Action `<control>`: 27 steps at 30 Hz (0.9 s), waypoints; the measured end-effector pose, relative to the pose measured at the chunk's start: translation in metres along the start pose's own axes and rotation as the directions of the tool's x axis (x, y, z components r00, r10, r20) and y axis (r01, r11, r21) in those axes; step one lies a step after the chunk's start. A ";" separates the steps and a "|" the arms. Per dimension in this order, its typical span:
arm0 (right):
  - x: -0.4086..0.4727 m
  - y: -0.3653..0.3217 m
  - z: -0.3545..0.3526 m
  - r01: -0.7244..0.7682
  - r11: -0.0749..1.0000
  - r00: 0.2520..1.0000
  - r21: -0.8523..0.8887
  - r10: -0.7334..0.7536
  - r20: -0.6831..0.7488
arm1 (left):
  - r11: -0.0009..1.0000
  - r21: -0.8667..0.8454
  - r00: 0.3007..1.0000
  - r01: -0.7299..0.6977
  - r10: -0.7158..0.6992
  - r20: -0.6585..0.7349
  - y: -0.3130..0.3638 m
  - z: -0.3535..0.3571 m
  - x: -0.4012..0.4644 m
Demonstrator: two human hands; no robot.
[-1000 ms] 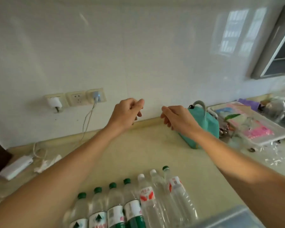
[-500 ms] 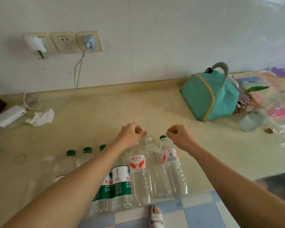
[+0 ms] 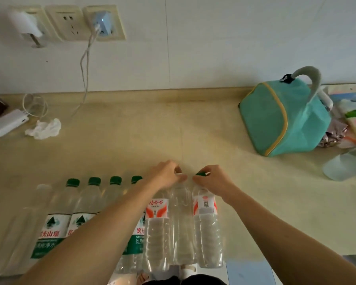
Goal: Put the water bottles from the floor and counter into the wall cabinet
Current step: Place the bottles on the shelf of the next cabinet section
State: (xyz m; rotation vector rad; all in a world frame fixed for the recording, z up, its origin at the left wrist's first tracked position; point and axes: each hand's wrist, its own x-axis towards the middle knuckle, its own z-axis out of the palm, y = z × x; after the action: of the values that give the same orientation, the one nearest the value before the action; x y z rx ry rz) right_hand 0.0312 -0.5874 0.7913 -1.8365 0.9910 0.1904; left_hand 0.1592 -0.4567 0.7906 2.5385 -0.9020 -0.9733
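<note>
Left hand [image 3: 165,174] pinching white cap of clear plastic bottle [image 3: 181,227], right hand [image 3: 213,178] pinching green-capped red-labelled bottle [image 3: 207,229], beige counter's [image 3: 193,130] front edge

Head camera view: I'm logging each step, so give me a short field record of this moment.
surface: counter
bottles: row standing at the near edge
left hand: grips the top of the red-label bottle
right hand: grips the cap of the end bottle
between them: unlabelled bottle
right of row: teal bag
</note>
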 end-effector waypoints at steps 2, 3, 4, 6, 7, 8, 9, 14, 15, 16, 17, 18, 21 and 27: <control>0.004 0.001 -0.002 -0.001 1.000 1.000 0.029 0.001 0.000 | 1.000 -0.028 1.000 0.003 -0.003 0.007 0.002 -0.003 0.002; 0.005 0.002 -0.004 -0.006 0.999 1.000 0.051 0.007 -0.003 | 0.999 -0.052 1.000 0.002 -0.002 -0.001 0.003 -0.004 0.003; 0.007 0.002 -0.006 -0.013 0.997 1.000 0.076 0.013 -0.010 | 0.997 -0.079 1.000 -0.003 0.001 -0.018 0.004 -0.005 0.003; 0.010 0.000 -0.011 -0.008 0.991 0.999 0.136 0.012 -0.033 | 0.991 -0.135 0.997 -0.023 0.014 -0.071 0.009 -0.011 0.004; 0.011 -0.002 -0.015 0.007 0.987 0.999 0.163 0.001 -0.050 | 0.986 -0.159 0.995 -0.040 0.024 -0.101 0.012 -0.016 0.004; 0.011 -0.006 -0.019 0.028 0.982 0.997 0.185 -0.015 -0.075 | 0.981 -0.182 0.991 -0.061 0.037 -0.131 0.015 -0.021 0.004; 0.011 -0.010 -0.024 0.055 0.978 0.994 0.202 -0.034 -0.105 | 0.975 -0.206 0.985 -0.084 0.051 -0.164 0.019 -0.028 0.004; 0.004 -0.039 -0.054 0.208 0.951 0.956 0.228 -0.149 -0.251 | 0.926 -0.323 0.930 -0.194 0.069 -0.362 0.037 -0.068 0.000; 0.000 -0.044 -0.061 0.236 0.944 0.948 0.230 -0.171 -0.267 | 0.909 -0.361 0.920 -0.210 0.059 -0.388 0.039 -0.076 -0.002; -0.005 -0.050 -0.066 0.261 0.937 0.941 0.233 -0.193 -0.279 | 0.891 -0.393 0.914 -0.227 0.056 -0.401 0.041 -0.083 -0.005; -0.010 -0.056 -0.071 0.286 0.929 0.933 0.235 -0.214 -0.290 | 0.878 -0.410 0.910 -0.246 0.064 -0.408 0.043 -0.090 -0.009; -0.015 -0.062 -0.075 0.310 0.921 0.925 0.236 -0.235 -0.300 | 0.872 -0.409 0.905 -0.269 0.083 -0.418 0.045 -0.096 -0.013; -0.031 -0.075 -0.084 0.393 0.900 0.890 0.190 -0.320 -0.324 | 0.872 -0.345 0.865 -0.346 0.154 -0.477 0.049 -0.107 -0.027; -0.045 -0.084 -0.083 0.474 0.880 0.823 0.025 -0.433 -0.369 | 0.849 -0.236 0.758 -0.473 0.255 -0.601 0.055 -0.109 -0.041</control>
State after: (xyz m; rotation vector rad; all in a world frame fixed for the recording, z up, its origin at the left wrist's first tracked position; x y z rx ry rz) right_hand 0.0368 -0.6179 0.9142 -1.9791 0.7457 -0.4999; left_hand 0.1839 -0.4690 0.9167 2.0121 -0.8818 -0.2218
